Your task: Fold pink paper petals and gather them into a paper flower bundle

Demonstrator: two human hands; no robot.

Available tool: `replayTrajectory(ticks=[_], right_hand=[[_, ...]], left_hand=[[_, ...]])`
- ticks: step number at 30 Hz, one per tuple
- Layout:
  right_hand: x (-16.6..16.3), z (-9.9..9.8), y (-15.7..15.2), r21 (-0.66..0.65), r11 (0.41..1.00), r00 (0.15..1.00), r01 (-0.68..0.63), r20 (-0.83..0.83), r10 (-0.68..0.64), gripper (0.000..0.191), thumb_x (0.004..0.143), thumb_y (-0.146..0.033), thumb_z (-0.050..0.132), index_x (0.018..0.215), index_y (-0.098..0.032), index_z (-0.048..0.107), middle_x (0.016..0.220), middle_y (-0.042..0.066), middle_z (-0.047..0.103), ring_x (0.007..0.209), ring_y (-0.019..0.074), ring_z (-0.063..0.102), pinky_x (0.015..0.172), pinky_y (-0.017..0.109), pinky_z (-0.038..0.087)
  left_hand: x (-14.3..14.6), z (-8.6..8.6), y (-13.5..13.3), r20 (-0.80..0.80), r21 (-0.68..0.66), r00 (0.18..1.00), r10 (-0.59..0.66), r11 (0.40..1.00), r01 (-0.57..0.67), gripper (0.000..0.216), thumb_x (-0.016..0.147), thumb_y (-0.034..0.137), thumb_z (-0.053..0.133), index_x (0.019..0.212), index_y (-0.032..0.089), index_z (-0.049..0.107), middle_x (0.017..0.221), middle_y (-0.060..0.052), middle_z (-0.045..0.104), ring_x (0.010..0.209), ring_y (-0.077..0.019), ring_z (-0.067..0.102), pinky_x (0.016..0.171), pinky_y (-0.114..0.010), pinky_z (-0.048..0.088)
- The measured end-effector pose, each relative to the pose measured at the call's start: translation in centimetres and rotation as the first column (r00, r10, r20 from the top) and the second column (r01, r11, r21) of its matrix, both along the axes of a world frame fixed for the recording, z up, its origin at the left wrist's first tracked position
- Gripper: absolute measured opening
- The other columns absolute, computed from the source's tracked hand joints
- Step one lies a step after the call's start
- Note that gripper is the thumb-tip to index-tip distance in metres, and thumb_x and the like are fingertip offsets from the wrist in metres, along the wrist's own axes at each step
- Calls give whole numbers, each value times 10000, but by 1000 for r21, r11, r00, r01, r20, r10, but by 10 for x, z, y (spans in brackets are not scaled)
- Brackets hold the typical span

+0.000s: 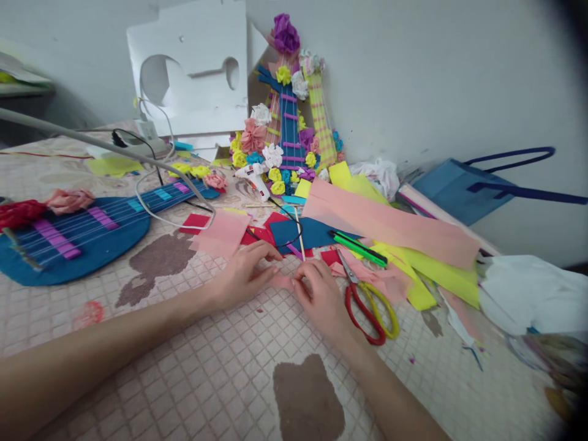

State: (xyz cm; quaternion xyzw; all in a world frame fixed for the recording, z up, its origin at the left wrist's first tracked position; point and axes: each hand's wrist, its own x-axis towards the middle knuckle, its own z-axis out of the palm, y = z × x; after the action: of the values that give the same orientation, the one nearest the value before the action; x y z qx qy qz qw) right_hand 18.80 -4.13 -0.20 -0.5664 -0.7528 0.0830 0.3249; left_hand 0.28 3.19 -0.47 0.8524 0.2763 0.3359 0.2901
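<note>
A small piece of pink crepe paper (282,281) spans the gap between my two hands, low over the table. My left hand (245,274) has its thumb and fingertips at the paper's left end. At the other end, my right hand (320,295) pinches the paper between thumb and fingers. A thin wooden stick (299,233) runs up from behind my right fingers; whether they touch it I cannot tell. Just right of that hand lie scissors with red and yellow handles (371,309). A green utility knife (361,248) rests on blue paper (305,233) beyond.
A blue paper guitar (124,229) with paper flowers lies at left. More flowered paper guitars (289,122) lean against the wall. A white glue gun (252,179) with a cord stands behind my hands. Pink sheets (390,220), yellow strips (441,275) and a blue bag (463,187) lie right.
</note>
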Motion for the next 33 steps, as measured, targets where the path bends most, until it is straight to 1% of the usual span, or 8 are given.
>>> replayTrajectory(ticks=[3, 9, 12, 16, 18, 25, 30, 33], right_hand=[[-5, 7, -7, 1, 998, 996, -61, -67, 61, 107, 851, -114, 482, 805, -210, 495, 799, 24, 556, 793, 179, 527, 701, 304, 423], [-13, 13, -12, -41, 998, 971, -42, -238, 31, 32, 850, -178, 529, 840, -208, 537, 789, 14, 591, 736, 150, 541, 669, 269, 430], [-15, 16, -13, -149, 988, 938, -50, -346, -5, 172, 788, -206, 610, 950, -204, 552, 859, 16, 621, 727, 139, 560, 665, 259, 449], [-17, 16, -13, -254, 963, 922, -89, -386, -17, 39, 810, -223, 575, 826, -194, 597, 766, 2, 626, 664, 128, 549, 585, 238, 421], [-17, 14, -13, -269, 960, 911, -79, -411, -40, 84, 831, -218, 546, 775, -191, 603, 713, -6, 616, 636, 123, 541, 555, 232, 404], [-10, 9, -10, -338, 935, 849, -111, -521, -88, 144, 831, -303, 585, 788, -191, 663, 685, 5, 644, 595, 129, 562, 545, 246, 436], [-2, 10, -9, -451, 873, 769, -185, -620, -158, 238, 816, -411, 599, 850, -185, 667, 644, 0, 639, 501, 110, 569, 448, 218, 418], [2, 9, -9, -516, 817, 677, -258, -699, -228, 407, 863, -527, 467, 928, -166, 643, 700, 35, 669, 496, 119, 609, 400, 206, 404]], left_hand=[[-4, 10, -5, -24, -1, 1000, -18, 1000, 17, 328, 795, 326, 645, 1075, 172, 575, 1019, -68, 646, 967, -196, 584, 837, -319, 461], [-6, 24, -12, -86, -282, 996, -34, 959, 8, 146, 827, 260, 553, 757, 153, 623, 748, -22, 655, 702, -137, 608, 629, -235, 462], [-6, 26, -14, -81, -339, 996, -24, 941, -5, 143, 810, 264, 568, 740, 152, 622, 727, -15, 649, 684, -134, 595, 594, -220, 449], [-7, 24, -16, -72, -387, 997, -37, 922, 6, 176, 812, 307, 573, 737, 155, 622, 725, -13, 656, 682, -135, 597, 596, -222, 451], [-6, 23, -17, -87, -417, 996, -34, 909, -5, 212, 813, 343, 574, 734, 152, 622, 711, -16, 657, 671, -138, 595, 585, -225, 450], [-7, 27, -15, -115, -403, 993, 11, 913, -57, 160, 784, 286, 579, 721, 153, 643, 704, -20, 682, 653, -140, 601, 583, -230, 445], [-10, 25, -9, -143, -406, 990, 8, 912, -66, 161, 766, 291, 594, 701, 153, 647, 681, -16, 677, 630, -136, 591, 566, -226, 427], [-12, 25, -6, -139, -419, 990, 1, 906, -60, 167, 759, 287, 591, 670, 152, 632, 625, -2, 644, 585, -119, 553, 538, -215, 407]])
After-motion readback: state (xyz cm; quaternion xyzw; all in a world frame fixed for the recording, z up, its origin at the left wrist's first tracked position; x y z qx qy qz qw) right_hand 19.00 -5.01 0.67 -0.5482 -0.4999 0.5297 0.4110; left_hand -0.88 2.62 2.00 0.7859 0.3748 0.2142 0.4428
